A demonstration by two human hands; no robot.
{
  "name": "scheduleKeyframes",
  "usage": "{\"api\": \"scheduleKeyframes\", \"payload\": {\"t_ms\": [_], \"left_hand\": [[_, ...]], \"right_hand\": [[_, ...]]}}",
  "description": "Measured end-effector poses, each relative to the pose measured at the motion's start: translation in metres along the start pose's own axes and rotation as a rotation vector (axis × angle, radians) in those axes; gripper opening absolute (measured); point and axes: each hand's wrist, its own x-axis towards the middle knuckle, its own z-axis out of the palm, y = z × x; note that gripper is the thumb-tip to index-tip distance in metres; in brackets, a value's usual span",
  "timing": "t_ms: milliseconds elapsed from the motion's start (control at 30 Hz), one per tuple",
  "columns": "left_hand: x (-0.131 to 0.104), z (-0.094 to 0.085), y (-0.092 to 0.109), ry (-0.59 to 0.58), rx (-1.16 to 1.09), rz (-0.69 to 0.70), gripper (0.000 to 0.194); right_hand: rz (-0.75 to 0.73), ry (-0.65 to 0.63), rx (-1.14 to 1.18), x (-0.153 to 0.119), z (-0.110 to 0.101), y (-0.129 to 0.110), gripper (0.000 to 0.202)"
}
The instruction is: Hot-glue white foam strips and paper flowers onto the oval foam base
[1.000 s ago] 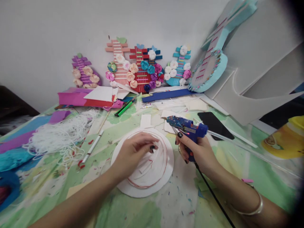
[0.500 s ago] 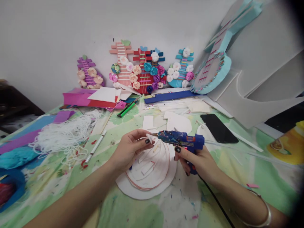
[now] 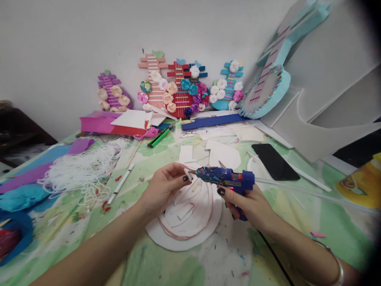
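Between thumb and fingers, my left hand (image 3: 168,183) pinches a small white foam piece (image 3: 188,174). My right hand (image 3: 247,202) is wrapped round the grip of a blue hot glue gun (image 3: 229,177), whose nozzle points left and meets or nearly meets the small piece. Beneath both hands lies a white foam shape (image 3: 178,241) with a rounded base and a raised, smaller round layer edged in reddish brown. Small strips sit on that layer. Its upper end is partly hidden behind my left hand and the glue gun.
Tangled white cord (image 3: 80,171) and a white pen (image 3: 120,184) lie to the left. A green utility knife (image 3: 160,137) rests farther back, and a black phone (image 3: 275,162) lies at right. Decorated miniature guitars (image 3: 178,91) lean on the wall. The glue gun's black cable (image 3: 275,256) trails toward me.
The glue gun has shifted slightly left and down, its nozzle now at the small foam piece. My left hand has turned the piece a little. The view has shifted very slightly.
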Motion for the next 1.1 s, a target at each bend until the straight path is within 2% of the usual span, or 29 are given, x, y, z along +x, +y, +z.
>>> {"api": "scheduleKeyframes", "payload": {"t_ms": [233,467,633,733,833,933,1000,1100], "left_hand": [[0.003,-0.004,-0.002,0.035,-0.026,0.035,0.017],[0.001,-0.004,-0.001,0.017,-0.029,0.017,0.017],[0.001,-0.001,0.001,0.042,-0.024,0.012,0.02],[0.006,-0.007,0.004,0.083,0.005,0.048,0.024],[0.015,-0.023,0.009,0.192,0.202,0.168,0.026],[0.023,-0.04,0.014,0.312,0.585,0.301,0.02],[0.026,-0.045,0.014,0.322,0.825,0.347,0.013],[0.027,-0.045,0.012,0.281,1.042,0.413,0.009]], "right_hand": [[0.065,0.021,-0.046,-0.001,-0.001,0.006,0.045],[0.054,0.044,-0.033,0.001,-0.003,0.015,0.042],[0.058,0.057,-0.021,0.002,-0.002,0.013,0.042],[0.04,0.078,-0.015,0.004,-0.002,0.009,0.047],[0.02,0.133,-0.004,0.005,-0.004,0.007,0.045],[-0.002,0.152,0.014,0.006,-0.005,0.007,0.044],[-0.004,0.15,0.021,0.006,-0.005,0.006,0.044],[0.001,0.154,0.019,0.006,-0.005,0.006,0.043]]}}
